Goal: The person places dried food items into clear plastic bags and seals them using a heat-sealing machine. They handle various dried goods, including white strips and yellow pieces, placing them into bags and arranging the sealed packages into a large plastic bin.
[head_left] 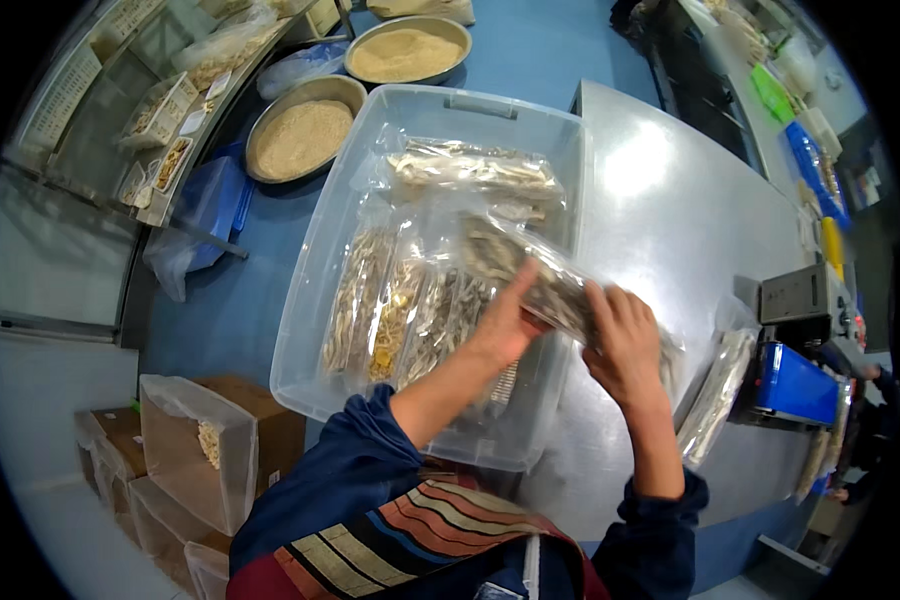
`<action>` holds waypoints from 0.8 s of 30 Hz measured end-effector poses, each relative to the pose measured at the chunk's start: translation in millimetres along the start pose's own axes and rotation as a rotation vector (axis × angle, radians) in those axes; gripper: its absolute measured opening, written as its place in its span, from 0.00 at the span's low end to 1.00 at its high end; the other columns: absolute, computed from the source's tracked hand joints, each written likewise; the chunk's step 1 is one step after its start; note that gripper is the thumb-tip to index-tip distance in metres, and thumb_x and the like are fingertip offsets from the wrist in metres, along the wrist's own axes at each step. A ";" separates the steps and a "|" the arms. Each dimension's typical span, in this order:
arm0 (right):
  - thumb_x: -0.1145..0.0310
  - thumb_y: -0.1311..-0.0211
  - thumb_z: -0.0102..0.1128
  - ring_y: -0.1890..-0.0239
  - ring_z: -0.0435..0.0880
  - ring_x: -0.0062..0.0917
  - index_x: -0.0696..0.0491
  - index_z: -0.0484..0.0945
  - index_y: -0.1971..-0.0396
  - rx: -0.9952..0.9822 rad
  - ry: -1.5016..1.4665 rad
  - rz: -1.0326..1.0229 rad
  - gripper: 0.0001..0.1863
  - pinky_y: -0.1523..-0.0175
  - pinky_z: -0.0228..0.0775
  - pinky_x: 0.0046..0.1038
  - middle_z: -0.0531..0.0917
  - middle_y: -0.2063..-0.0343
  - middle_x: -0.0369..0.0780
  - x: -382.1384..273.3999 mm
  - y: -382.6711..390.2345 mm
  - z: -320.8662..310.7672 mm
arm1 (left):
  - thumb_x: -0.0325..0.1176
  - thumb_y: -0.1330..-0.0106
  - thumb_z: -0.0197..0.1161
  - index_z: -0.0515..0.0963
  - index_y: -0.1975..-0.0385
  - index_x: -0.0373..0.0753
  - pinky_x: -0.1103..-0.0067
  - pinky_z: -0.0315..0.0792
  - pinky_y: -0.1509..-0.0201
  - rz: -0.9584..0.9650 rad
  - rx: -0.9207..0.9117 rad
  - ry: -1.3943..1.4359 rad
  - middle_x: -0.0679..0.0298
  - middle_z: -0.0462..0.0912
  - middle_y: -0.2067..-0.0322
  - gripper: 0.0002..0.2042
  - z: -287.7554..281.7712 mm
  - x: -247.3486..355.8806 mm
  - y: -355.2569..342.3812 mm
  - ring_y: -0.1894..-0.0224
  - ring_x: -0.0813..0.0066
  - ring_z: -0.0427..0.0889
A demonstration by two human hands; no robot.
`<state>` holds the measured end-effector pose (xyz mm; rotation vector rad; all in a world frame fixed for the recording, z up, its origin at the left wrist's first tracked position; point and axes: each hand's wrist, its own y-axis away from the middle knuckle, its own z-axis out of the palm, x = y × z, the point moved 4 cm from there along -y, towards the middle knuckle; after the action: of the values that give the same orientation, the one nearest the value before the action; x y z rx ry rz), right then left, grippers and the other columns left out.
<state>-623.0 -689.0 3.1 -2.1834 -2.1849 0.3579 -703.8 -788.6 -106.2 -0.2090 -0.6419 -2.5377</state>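
A long clear bag of dried brownish mushrooms (500,250), slightly blurred, slants over the right part of a translucent plastic tub (298,340). My left hand (505,325) grips it near the middle, thumb on top. My right hand (620,350) is closed round it farther toward the lower right, over the tub's edge and the steel table (670,180). Inside the tub, several similar bags (355,300) lie lengthwise, with pale bags (470,175) crosswise at the far end.
Steel bowls of tan granules (300,140) stand at upper left beside a shelf (155,205). Boxes with clear liners (195,450) are at lower left. On the right lie a pale bag (715,390), a blue bin (795,385) and a metal machine (800,305). Another person (875,400) is at far right.
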 end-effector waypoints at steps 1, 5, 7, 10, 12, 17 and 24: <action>0.77 0.66 0.60 0.52 0.70 0.39 0.56 0.63 0.47 0.014 0.019 -0.075 0.37 0.47 0.61 0.36 0.69 0.52 0.47 -5.4 -22.6 0.6 | 0.49 0.44 0.60 0.68 0.53 0.41 0.69 0.70 0.51 0.083 0.097 -0.016 0.64 0.76 0.58 0.24 -1.3 21.3 -8.1 0.56 0.69 0.76; 0.73 0.62 0.63 0.44 0.61 0.41 0.57 0.62 0.46 0.203 -0.185 -0.085 0.36 0.41 0.56 0.38 0.65 0.49 0.49 -35.6 -86.3 -11.2 | 0.47 0.46 0.63 0.69 0.53 0.43 0.71 0.73 0.60 0.343 0.225 -0.167 0.63 0.75 0.59 0.23 -29.0 134.6 -78.1 0.60 0.69 0.76; 0.76 0.61 0.64 0.49 0.66 0.44 0.59 0.64 0.49 0.300 -0.312 -0.072 0.33 0.45 0.61 0.38 0.68 0.51 0.49 -36.5 -82.7 3.1 | 0.46 0.48 0.65 0.70 0.56 0.40 0.69 0.74 0.69 0.459 0.311 -0.198 0.60 0.74 0.61 0.24 -35.7 188.4 -116.3 0.64 0.68 0.75; 0.77 0.60 0.63 0.54 0.72 0.44 0.61 0.68 0.53 0.293 -0.319 0.086 0.29 0.51 0.67 0.36 0.72 0.55 0.49 -26.3 -37.5 35.3 | 0.44 0.52 0.69 0.69 0.56 0.29 0.72 0.73 0.74 0.373 0.551 -0.511 0.53 0.73 0.61 0.29 -88.3 246.6 -211.3 0.67 0.64 0.75; 0.78 0.59 0.63 0.57 0.74 0.43 0.60 0.70 0.55 0.243 -0.303 0.268 0.25 0.53 0.68 0.35 0.74 0.58 0.49 -8.9 12.9 61.2 | 0.45 0.55 0.68 0.69 0.56 0.22 0.73 0.74 0.66 0.313 0.624 -1.073 0.45 0.71 0.55 0.33 -109.2 265.1 -226.9 0.59 0.59 0.76; 0.77 0.58 0.63 0.58 0.76 0.42 0.58 0.73 0.58 0.181 -0.182 0.733 0.21 0.53 0.68 0.34 0.77 0.62 0.49 35.7 156.9 76.2 | 0.59 0.46 0.53 0.58 0.40 0.45 0.64 0.52 0.38 1.123 1.000 -2.317 0.48 0.59 0.42 0.36 -73.1 248.3 -194.2 0.40 0.50 0.57; 0.58 0.62 0.68 0.51 0.70 0.41 0.62 0.68 0.53 0.287 0.190 1.371 0.35 0.47 0.63 0.34 0.72 0.54 0.52 183.7 303.5 42.2 | 0.53 0.41 0.49 0.60 0.41 0.45 0.67 0.55 0.38 0.480 0.462 -2.412 0.52 0.62 0.42 0.30 -151.4 273.5 -278.9 0.41 0.50 0.61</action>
<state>-335.0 -516.7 -119.4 -2.9207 -0.2237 0.3831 -1085.1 -770.3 -278.8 -2.6768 -1.3943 -0.4128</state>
